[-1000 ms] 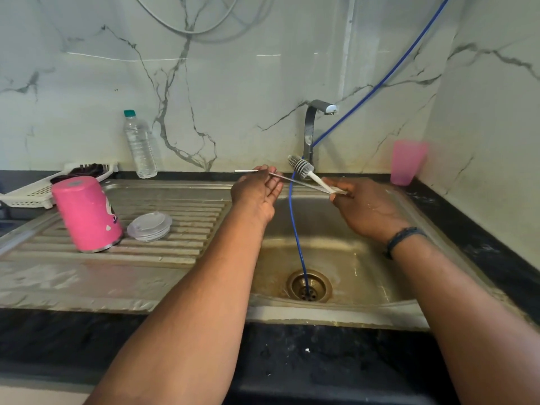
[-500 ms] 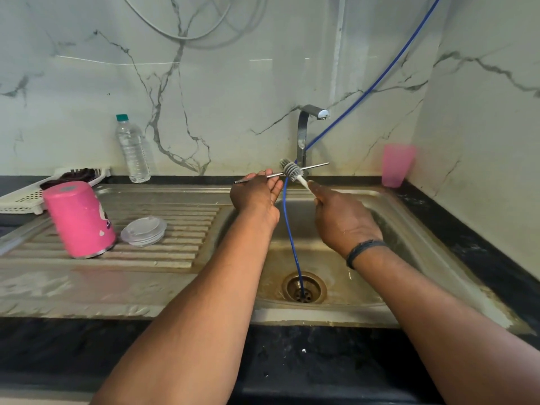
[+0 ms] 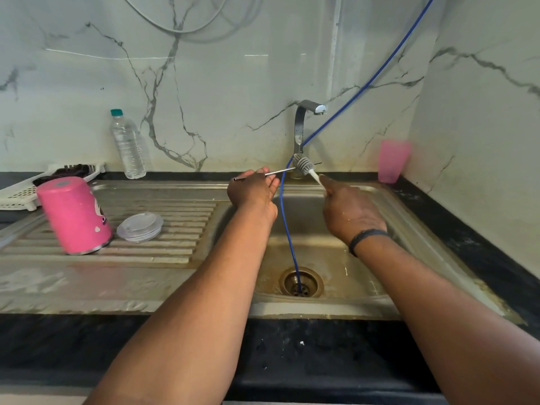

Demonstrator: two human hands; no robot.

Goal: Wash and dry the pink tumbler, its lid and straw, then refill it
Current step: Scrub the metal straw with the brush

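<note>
Two hands work above the sink basin [image 3: 336,258]. Left hand [image 3: 252,190]: fingers curled round a thin metal straw [image 3: 274,171], held roughly level, its left end sticking out past the knuckles and its right end reaching toward the tap [image 3: 301,127]. Right hand [image 3: 349,209]: fingers pinched on the white handle of a small bristle brush [image 3: 304,166]; the brush head sits at the straw's right end, just in front of the tap base. Whether the bristles are around the straw or only against it cannot be told. A dark band circles the right wrist.

Pink tumbler [image 3: 74,214]: upside down on the ribbed draining board [image 3: 175,249] at left, tilted. Clear lid [image 3: 140,227]: flat on the same board, just right of the tumbler, not touching the hands.

Blue hose [image 3: 287,229] runs from upper right, past the tap, down into the drain [image 3: 301,282].

Plastic water bottle [image 3: 127,144] stands upright at the wall on the dark counter [image 3: 292,346]. White basket [image 3: 20,194] at far left, dark contents unclear. Pink cup [image 3: 393,162] stands in the right corner, blurred.
</note>
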